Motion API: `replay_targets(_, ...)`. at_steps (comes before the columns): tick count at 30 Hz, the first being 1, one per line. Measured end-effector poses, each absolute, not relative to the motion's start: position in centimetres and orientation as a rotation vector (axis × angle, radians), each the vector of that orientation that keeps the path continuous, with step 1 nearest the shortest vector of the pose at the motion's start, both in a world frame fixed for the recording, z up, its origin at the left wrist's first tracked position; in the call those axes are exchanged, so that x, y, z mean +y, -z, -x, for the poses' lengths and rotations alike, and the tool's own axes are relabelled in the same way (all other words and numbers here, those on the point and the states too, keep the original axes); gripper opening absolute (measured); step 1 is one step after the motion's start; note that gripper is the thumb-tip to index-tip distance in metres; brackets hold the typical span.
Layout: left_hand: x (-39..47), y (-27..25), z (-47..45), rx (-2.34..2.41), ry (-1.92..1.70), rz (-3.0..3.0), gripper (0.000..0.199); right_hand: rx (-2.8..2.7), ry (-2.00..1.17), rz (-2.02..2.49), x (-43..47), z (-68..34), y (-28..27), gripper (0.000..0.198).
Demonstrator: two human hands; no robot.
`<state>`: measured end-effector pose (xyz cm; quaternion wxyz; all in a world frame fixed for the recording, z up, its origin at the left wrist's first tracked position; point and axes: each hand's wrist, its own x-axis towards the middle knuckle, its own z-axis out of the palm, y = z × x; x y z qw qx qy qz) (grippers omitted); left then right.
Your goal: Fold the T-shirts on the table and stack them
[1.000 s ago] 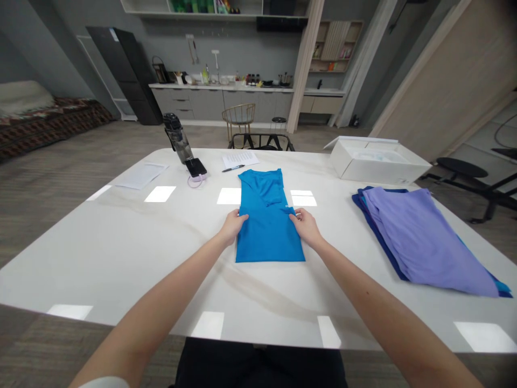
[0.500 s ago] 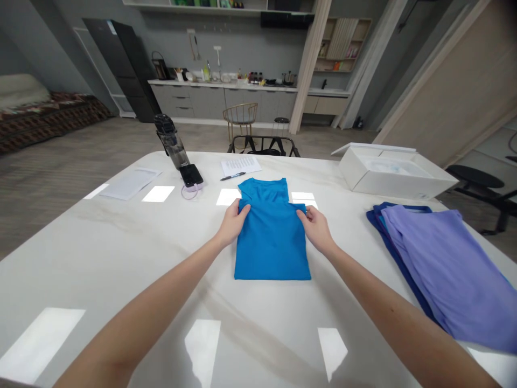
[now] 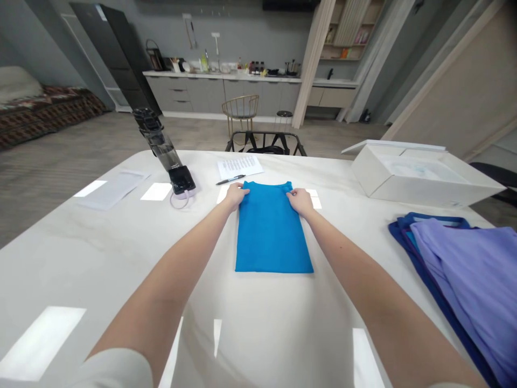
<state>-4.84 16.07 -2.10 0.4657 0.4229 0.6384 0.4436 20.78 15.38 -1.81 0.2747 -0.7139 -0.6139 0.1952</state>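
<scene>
A blue shirt, folded into a neat rectangle, lies flat on the white table in front of me. My left hand pinches its far left corner between thumb and fingers. At the far right corner, my right hand grips the cloth the same way. The shirt's near edge is straight and rests on the tabletop. Parts of the fingers are hidden behind or under the fabric.
On the right are a stack of clothes topped by a lavender garment and an open white box. Beyond the shirt lie a pen and a printed sheet. Further left stand a bottle, a phone and a paper.
Both hands have moved away from me, carrying the shirt's upper layer to its far edge. That layer now covers the neck part that showed before, and the cloth looks smoother.
</scene>
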Motion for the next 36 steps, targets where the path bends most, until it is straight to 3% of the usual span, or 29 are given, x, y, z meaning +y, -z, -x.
replay_targets(7,18.2,2.4,5.3,1.76,-1.278,-1.338,0.029,-1.588,-0.347,1.86,16.4,-19.6,1.1,0.032)
replay_targets(12,16.6,1.6,3.4,2.026,-1.186,-1.865,0.05,-1.675,-0.171,1.978,16.2,-18.1,1.3,0.035)
replay_targets(16,15.0,1.7,0.5,1.849,-0.831,-2.32,0.048,-1.973,0.002,1.72,15.9,-15.8,2.3,0.047)
replay_targets(21,15.2,3.3,-0.8,1.789,-0.402,-2.316,0.053,-2.359,-0.258,1.6,16.7,-14.3,3.7,0.054)
replay_targets(32,14.7,4.1,0.1,2.096,-0.305,-2.041,0.079,-2.107,-0.297,2.078,15.7,-16.4,4.0,0.078)
replay_targets(36,13.0,3.2,-0.9,2.193,-0.44,-2.17,0.063,-2.053,-0.075,2.044,14.2,-16.2,3.6,0.069)
